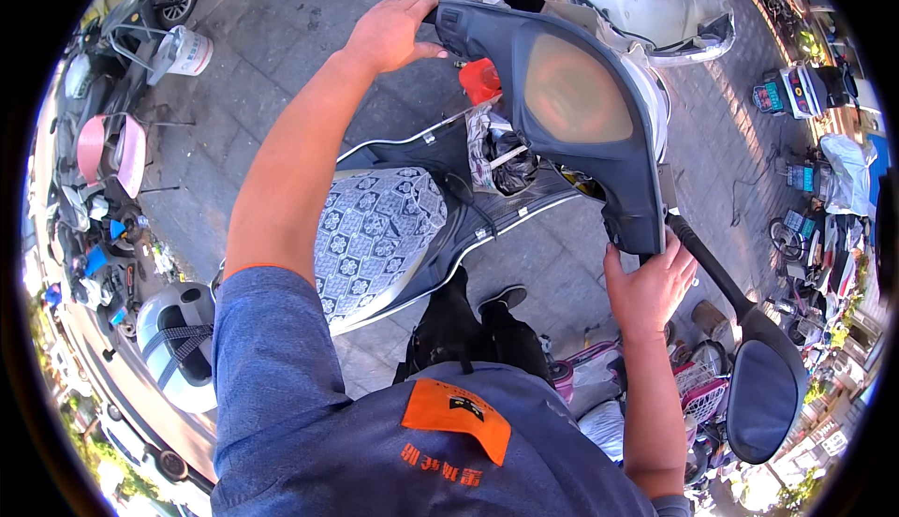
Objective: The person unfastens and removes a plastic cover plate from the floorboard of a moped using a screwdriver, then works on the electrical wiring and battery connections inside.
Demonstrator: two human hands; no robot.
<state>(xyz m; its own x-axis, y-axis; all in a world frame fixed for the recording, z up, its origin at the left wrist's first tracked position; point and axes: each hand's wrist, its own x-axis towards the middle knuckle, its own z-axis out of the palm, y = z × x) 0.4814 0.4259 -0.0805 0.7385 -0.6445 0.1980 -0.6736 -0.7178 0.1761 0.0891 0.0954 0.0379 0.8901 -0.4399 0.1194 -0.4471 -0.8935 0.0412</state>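
The dark grey plastic handlebar cover with oval dial (599, 154) is at upper centre; the left hand (389, 35), thumb spread, touches its upper end; the right hand (651, 283) meets its lower end, whether pinching I cannot tell; uneven force could crack it.

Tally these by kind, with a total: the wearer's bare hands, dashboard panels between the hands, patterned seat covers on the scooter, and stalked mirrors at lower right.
Bare hands: 2, left hand and right hand
Dark dashboard panel: 1
Patterned seat cover: 1
Stalked mirror: 1
Total: 5
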